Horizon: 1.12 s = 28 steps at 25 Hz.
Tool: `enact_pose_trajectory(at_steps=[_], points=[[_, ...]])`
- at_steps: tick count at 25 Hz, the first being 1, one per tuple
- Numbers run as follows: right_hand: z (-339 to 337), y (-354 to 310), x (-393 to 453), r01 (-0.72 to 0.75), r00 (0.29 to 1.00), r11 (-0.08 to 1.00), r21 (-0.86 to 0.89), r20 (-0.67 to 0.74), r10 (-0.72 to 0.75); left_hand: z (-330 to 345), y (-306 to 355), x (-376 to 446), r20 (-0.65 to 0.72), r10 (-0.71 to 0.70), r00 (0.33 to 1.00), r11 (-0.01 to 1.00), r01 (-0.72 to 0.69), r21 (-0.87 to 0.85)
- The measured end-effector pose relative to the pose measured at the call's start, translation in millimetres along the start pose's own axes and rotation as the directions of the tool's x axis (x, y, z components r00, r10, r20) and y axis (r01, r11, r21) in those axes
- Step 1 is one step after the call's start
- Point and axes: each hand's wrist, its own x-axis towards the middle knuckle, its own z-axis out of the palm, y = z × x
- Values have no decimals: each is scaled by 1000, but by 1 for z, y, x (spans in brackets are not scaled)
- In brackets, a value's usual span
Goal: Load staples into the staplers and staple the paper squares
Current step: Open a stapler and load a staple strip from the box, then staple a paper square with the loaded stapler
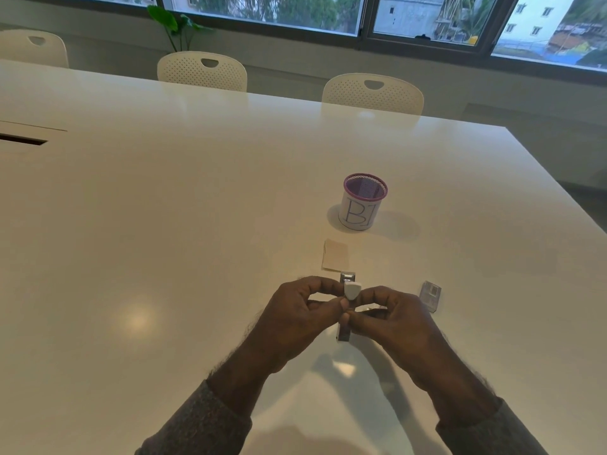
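Two hands low in the frame's centre, left hand (297, 315) and right hand (392, 318) both pinched a small stapler (348, 298) between them, paper square (335, 255) just above.

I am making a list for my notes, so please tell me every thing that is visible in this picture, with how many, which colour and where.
stapler: 1, white and grey metal, held above the table between both hands
paper square: 1, pale beige, flat on the table just beyond the stapler
staple box: 1, small and greyish, on the table to the right of the hands
mesh cup: 1, purple with a white label, beyond the paper square
table: 1, white, fills most of the view
chairs: 3, white, along the far edge
plant: 1, green, by the windows
left hand: 1, fingers curled round the stapler
right hand: 1, fingers pinching the stapler
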Motion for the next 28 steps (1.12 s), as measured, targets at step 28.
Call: enact_pose_trajectory(at_steps=[28], points=[[47, 28, 18, 20, 985, 707, -707, -107, -135, -6, -23, 103, 81, 113, 990, 557, -131, 820]])
